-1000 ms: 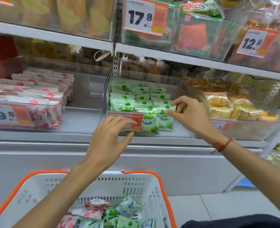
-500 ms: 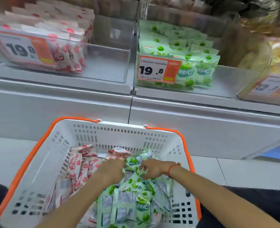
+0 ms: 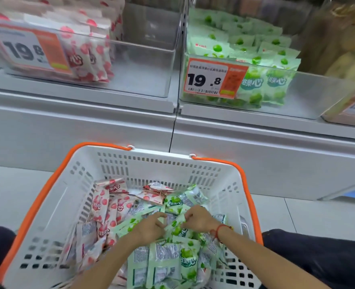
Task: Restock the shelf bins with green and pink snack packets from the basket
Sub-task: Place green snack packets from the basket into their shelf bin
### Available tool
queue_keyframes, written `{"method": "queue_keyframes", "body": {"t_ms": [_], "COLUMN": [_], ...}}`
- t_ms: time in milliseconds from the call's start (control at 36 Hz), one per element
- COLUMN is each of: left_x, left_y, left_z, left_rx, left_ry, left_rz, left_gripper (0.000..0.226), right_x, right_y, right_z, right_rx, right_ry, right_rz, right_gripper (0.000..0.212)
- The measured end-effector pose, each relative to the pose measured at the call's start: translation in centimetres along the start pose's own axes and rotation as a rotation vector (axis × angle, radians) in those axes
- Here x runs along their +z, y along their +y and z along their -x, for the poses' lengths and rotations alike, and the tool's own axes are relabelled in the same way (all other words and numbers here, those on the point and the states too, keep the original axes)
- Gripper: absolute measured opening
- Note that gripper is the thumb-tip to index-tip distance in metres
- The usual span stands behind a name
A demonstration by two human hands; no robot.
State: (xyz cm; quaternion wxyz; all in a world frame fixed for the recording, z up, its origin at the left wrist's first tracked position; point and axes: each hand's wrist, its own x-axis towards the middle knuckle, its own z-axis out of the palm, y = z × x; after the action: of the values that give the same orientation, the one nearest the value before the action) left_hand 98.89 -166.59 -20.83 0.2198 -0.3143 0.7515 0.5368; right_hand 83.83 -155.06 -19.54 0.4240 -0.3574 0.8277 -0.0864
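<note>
Floor: pale tiles [image 3: 309, 213], smooth, grout lines showing to the right of the basket; a patch of blue at the far right edge.
Shelf: white metal shelf [image 3: 255, 130] with a deep plain front, split by a vertical seam above the basket's far rim.
Left bin: clear bin [image 3: 151, 59] on the shelf, pink packets [image 3: 93, 57] stood upright in its left part, right part bare; a 19.8 price tag [image 3: 30, 51] on its front, blurred.
Right bin: clear bin [image 3: 309, 97] with green packets [image 3: 255, 59] in rows at its left and middle; price tag [image 3: 214, 77] reading 19.8 on the front.
Far right: yellowish wrapped goods [image 3: 349, 53] in a neighbouring container, blurred.
Basket: white plastic basket [image 3: 53, 215], slotted walls, orange handles folded along the rim, standing on the floor just in front of the shelf.
Basket contents: pink snack packets [image 3: 107, 207] heaped on the left, green snack packets [image 3: 172, 261] on the right and near side.
Left hand [image 3: 149, 227]: down in the green heap, fingers curled round a packet.
Right hand [image 3: 199, 219]: beside it, fingers pinching a green packet; red cord [image 3: 219, 231] on the wrist.
Person: dark trousers [image 3: 318, 257] at both lower corners.
</note>
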Motion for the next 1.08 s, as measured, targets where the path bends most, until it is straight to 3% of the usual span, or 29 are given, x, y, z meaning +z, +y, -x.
{"method": "queue_keyframes", "body": {"t_ms": [139,194,278,417,528,611,667,778,806,861,917,972,1083], "left_x": [-3.0,-4.3,-6.0,-8.2,-9.6,-9.8,-10.0,-11.6,-12.0,-12.6,-12.6,-12.6,-12.8], "left_y": [4.0,6.3,9.4,15.1,19.9,23.7,25.7,28.1,28.4,28.5,28.3,28.0,27.7], "left_z": [1.3,2.3,3.7,6.1,7.9,9.3,10.2,10.4,10.0,9.1,8.5,8.2,7.9], "left_rx": [0.109,0.171,0.275,0.488,0.643,0.765,0.872,1.002,0.984,0.904,0.849,0.861,0.895], "left_ry": [0.023,0.032,0.137,0.345,0.493,0.586,0.742,1.081,1.112,1.107,1.070,1.072,1.084], "left_rz": [0.170,0.146,0.155,0.098,0.004,-0.045,-0.130,-0.498,-0.590,-0.704,-0.746,-0.760,-0.760], "left_gripper": [0.053,0.035,0.011,0.017,0.031,0.018,0.016,0.027,0.033,0.043,0.048,0.049,0.051], "right_x": [-6.7,-9.8,-14.3,-20.5,-24.0,-26.8,-28.9,-32.8,-33.7,-35.3,-36.7,-37.9,-39.6], "right_y": [-1.5,-2.4,-4.2,-6.9,-8.0,-7.8,-7.4,-6.8,-6.7,-6.4,-5.9,-5.4,-4.5], "right_z": [1.4,2.6,5.4,10.1,14.3,17.3,19.1,21.6,21.6,20.7,19.0,17.1,13.9], "right_rx": [-0.104,-0.121,-0.170,-0.289,-0.327,-0.341,-0.387,-0.426,-0.417,-0.333,-0.165,-0.051,-0.011], "right_ry": [0.093,0.113,0.137,0.211,0.327,0.491,0.549,0.772,0.852,1.001,1.065,1.038,0.896], "right_rz": [-0.112,-0.197,-0.317,-0.296,-0.214,-0.185,-0.260,-0.498,-0.504,-0.426,-0.274,-0.217,-0.317], "right_gripper": [0.052,0.042,0.029,0.014,0.034,0.050,0.051,0.006,0.007,0.031,0.038,0.034,0.036]}}
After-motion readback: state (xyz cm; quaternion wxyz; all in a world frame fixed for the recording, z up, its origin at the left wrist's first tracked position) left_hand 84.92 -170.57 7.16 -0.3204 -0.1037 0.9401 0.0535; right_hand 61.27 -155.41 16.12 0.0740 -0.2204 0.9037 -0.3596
